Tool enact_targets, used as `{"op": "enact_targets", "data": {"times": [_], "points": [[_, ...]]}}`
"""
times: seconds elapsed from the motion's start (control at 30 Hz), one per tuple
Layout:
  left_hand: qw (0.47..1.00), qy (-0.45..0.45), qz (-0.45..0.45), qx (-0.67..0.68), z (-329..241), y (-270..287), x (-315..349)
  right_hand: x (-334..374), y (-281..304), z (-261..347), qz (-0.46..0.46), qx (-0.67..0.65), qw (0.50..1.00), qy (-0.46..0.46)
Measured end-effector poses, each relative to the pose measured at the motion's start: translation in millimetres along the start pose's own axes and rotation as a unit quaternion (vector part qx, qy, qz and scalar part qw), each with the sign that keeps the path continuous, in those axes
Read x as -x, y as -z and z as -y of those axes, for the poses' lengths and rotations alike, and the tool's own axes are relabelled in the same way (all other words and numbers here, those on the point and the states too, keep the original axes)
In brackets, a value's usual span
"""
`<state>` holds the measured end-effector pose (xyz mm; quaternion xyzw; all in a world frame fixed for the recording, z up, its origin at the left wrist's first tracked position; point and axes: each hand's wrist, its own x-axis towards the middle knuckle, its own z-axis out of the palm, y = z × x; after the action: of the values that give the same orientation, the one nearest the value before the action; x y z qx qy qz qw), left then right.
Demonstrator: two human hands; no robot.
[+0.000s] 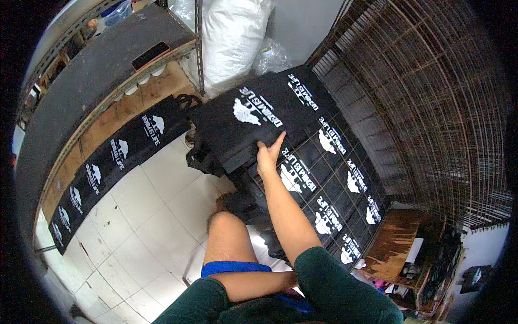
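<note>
My right hand [270, 155] reaches forward over a wire rack [302, 147]. Thumb and index finger are stretched apart at the near edge of a black fabric panel [216, 116] with white prints. The panel lies across the rack's far part, and a dark bunched end hangs off its left side. Under the wires of the rack, several more black printed pieces [326, 218] show in rows. My left forearm [253, 286] crosses low in front of me; its hand is hidden behind my right arm.
A tall stack of wire racks [410, 92] stands tilted up at the right. To the left, a long black printed strip [121, 154] hangs along a dark-topped table [102, 65] bearing a phone [150, 56]. White sacks [229, 40] stand behind. A wooden shelf [396, 243] is at the lower right.
</note>
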<state>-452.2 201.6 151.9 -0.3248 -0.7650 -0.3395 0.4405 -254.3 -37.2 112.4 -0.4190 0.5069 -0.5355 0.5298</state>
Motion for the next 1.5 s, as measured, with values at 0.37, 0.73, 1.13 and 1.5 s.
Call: {"op": "enact_targets", "data": {"times": [0.37,0.73,1.13,1.5], "points": [[0.985,-0.163,0.009,-0.058,-0.2,41.8,-8.5,-4.9,30.9,-34.9,-0.049,0.08,0.99,-0.103],[0.972,-0.215,0.029,-0.087,2.6,44.1,-17.0,-21.8,46.4,-65.6,-0.067,0.08,0.992,-0.074],[0.974,-0.212,-0.061,-0.059,-2.1,45.8,-21.8,-15.9,39.4,-45.8,-0.046,0.058,0.99,-0.122],[0.971,-0.204,-0.122,0.018,-4.1,32.0,-29.1,-15.8,44.4,-62.1,-0.126,0.223,0.965,-0.05]]}}
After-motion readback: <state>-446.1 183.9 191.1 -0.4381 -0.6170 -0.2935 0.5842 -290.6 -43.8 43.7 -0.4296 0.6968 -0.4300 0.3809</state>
